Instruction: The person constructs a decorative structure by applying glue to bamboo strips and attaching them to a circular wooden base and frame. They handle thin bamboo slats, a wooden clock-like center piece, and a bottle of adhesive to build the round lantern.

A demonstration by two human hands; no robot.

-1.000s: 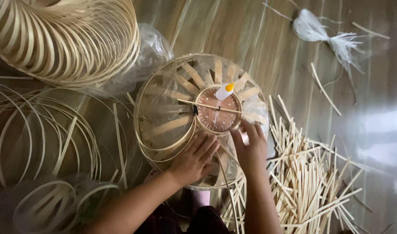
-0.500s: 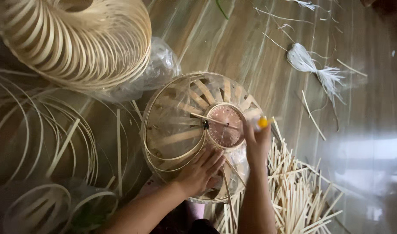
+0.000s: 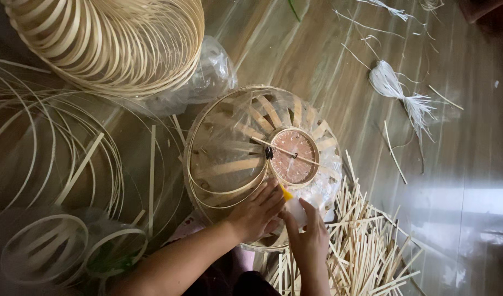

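- The wooden floor fills the view; work pieces are spread across it within arm's reach.
- A big stack of bamboo hoops lies far left, and loose thin rings are scattered below it on the left.
- The domed bamboo frame sits in the middle, clear film over its splayed slats. Its round woven disc faces up with a thin stick across it, so the slat ends around the disc are open to the hands.
- A heap of cut bamboo strips lies near right, just beside the frame.
- A bundle of white fibre ties lies far right, well apart from the frame.
- The left hand rests spread on the near edge of the frame, fingers pressing a slat; this looks like steadying.
- The right hand is closed around a small white squeeze bottle, its orange tip pointed at the slats just below the disc, right beside the left fingertips. The hands are close together, almost touching.
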